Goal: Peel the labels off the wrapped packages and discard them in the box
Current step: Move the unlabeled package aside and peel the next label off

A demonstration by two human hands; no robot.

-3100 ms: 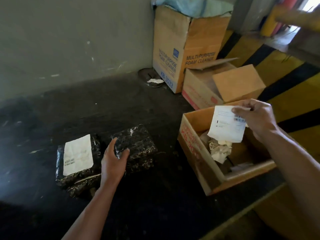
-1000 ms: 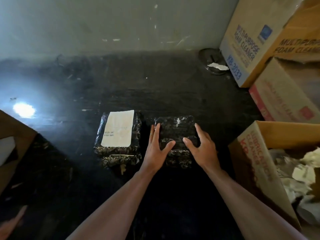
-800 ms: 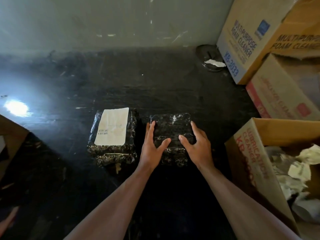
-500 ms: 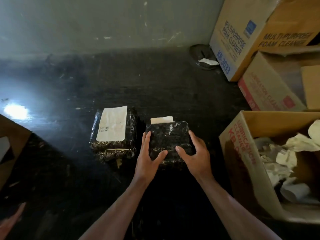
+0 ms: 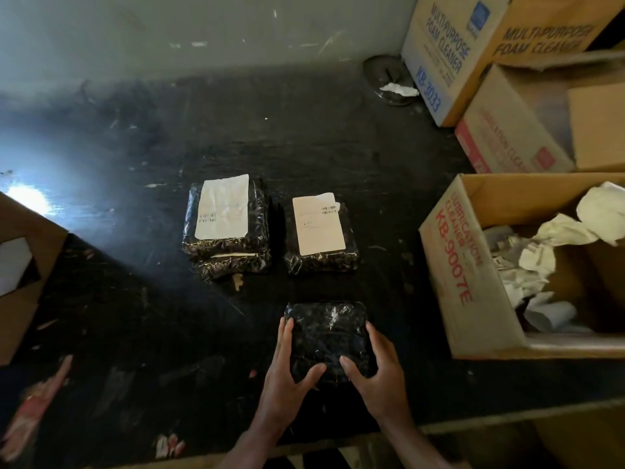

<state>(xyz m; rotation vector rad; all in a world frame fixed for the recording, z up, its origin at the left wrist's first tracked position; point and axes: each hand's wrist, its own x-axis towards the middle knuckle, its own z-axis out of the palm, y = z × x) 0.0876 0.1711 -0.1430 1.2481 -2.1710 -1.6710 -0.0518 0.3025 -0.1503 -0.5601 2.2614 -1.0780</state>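
Dark, scuffed tabletop [image 5: 142, 333] runs up to a pale wall. Both hands clasp an unlabelled black package [image 5: 327, 336]: left hand [image 5: 287, 384] and right hand [image 5: 378, 377] grip its sides. Beyond the fingers lie two labelled packages [image 5: 319, 236] [image 5: 226, 225]. Right of the right hand, an open box [image 5: 453, 265] holds crumpled labels [image 5: 548, 245].

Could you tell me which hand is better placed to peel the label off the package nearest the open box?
Right: the right hand is on the side of that labelled package and the open box.
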